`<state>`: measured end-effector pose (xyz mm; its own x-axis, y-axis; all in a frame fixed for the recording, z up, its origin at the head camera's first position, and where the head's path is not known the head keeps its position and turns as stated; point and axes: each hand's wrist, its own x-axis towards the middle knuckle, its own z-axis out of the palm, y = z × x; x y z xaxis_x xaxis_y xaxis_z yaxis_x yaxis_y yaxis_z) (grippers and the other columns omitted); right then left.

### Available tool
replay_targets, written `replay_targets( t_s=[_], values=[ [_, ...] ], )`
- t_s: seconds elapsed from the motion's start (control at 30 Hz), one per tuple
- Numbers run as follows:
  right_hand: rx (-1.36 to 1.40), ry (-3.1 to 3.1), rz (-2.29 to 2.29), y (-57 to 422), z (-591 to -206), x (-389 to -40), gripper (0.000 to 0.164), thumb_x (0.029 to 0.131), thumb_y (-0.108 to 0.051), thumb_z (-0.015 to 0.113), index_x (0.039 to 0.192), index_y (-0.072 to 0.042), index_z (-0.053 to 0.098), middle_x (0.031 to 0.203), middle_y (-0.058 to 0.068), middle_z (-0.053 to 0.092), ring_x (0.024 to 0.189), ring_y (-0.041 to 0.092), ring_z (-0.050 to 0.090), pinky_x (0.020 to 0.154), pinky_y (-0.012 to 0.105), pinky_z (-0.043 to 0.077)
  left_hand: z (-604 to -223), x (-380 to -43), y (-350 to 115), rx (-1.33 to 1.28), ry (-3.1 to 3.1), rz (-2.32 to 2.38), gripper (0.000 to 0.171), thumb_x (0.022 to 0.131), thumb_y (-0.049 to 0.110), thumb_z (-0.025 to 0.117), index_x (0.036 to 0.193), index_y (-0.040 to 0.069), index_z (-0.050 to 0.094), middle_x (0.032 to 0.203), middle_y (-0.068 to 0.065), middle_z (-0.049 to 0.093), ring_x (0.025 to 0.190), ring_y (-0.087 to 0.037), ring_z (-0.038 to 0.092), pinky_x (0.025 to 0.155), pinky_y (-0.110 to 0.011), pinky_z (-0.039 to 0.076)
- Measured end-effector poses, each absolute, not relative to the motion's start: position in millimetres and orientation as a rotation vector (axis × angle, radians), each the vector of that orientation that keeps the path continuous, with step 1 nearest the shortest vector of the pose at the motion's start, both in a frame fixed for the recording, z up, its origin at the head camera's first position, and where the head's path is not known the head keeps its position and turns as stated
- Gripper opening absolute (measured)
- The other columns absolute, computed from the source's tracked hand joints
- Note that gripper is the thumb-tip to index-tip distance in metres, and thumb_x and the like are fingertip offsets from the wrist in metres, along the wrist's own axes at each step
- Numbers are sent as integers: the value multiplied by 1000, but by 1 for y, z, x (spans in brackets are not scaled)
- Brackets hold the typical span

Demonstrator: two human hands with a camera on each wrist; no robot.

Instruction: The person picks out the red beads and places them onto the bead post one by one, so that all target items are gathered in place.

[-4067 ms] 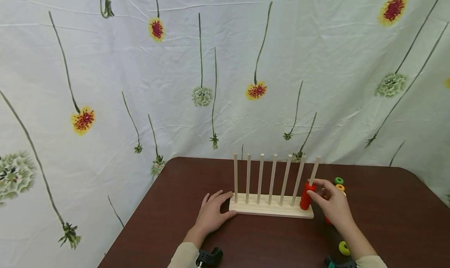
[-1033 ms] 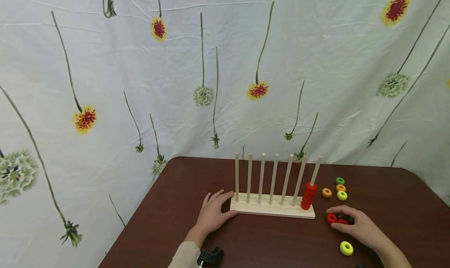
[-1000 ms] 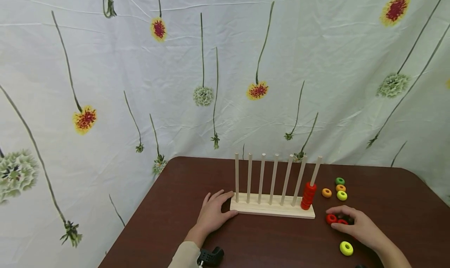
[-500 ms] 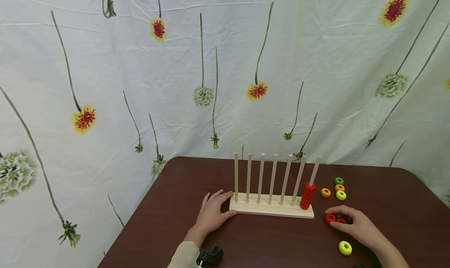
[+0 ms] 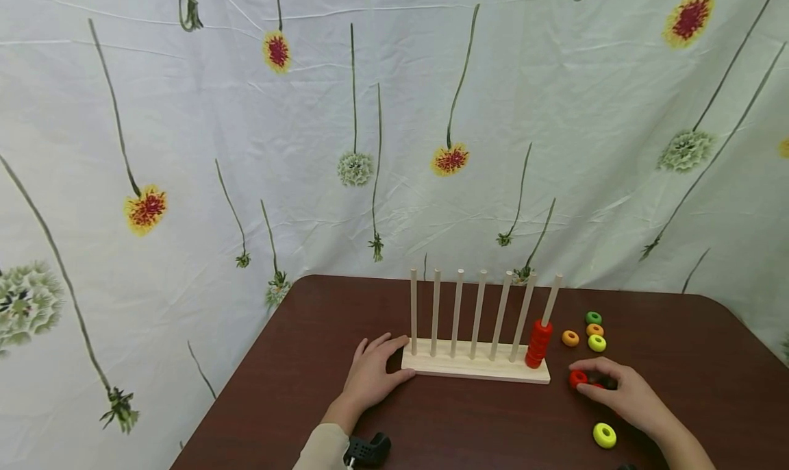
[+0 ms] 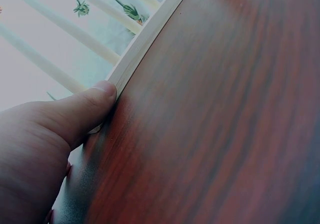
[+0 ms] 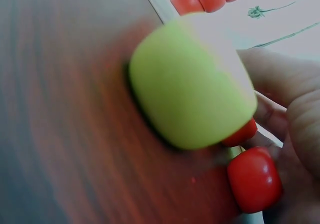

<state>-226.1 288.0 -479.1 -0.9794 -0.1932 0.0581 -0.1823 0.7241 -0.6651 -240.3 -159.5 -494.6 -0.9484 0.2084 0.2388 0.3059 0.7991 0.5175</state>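
right fingers (image 5: pixel 593 364) pinch red bead (image 5: pixel 577 377); pegboard (image 5: pixel 474 369) long axis runs left to right

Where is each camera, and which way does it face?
Head: worn there, facing forward and down at the peg rack; left hand and right hand show.
Left wrist: worn there, facing the rack's edge; thumb shows.
Right wrist: worn there, facing a yellow ring; hand partly shows.
Head and right wrist share the red stack.
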Motion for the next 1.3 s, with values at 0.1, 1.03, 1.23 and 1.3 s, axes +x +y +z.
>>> replay_targets(
  t_s=[0.1, 1.03, 1.23, 1.3],
  values=[
    [-307, 2907, -1120, 287, -479, -227, 36, 89, -36, 75, 121, -18, 71, 113, 2, 68, 85, 0, 51, 70, 21, 44, -495, -240, -160, -406, -2819, -862, 61, 88, 41, 75, 142, 17, 58, 144, -2, 60, 144, -31, 44, 121, -66, 17],
    [-309, 3133, -1170, 261, -444, -225, 35, 91, -31, 75, 120, -12, 71, 111, 10, 66, 77, 0, 54, 63, 23, 47, -495, -241, -158, -400, -2829, -868, 62, 88, 42, 75, 142, 19, 58, 144, -1, 60, 144, -31, 43, 122, -66, 16],
    [-366, 3215, -1201, 255, -432, -224, 29, 90, -29, 76, 116, -16, 72, 105, 3, 65, 77, -2, 55, 62, 21, 50, -495, -240, -159, -396, -2824, -865, 61, 87, 41, 76, 142, 19, 58, 143, -2, 60, 144, -31, 44, 121, -66, 17],
    [-394, 3243, -1223, 253, -428, -223, 27, 90, -27, 77, 114, -17, 73, 96, -2, 64, 76, -2, 54, 62, 20, 50, -496, -241, -159, -399, -2820, -858, 61, 87, 41, 76, 141, 18, 58, 143, -3, 60, 143, -31, 44, 121, -66, 18]
  ],
)
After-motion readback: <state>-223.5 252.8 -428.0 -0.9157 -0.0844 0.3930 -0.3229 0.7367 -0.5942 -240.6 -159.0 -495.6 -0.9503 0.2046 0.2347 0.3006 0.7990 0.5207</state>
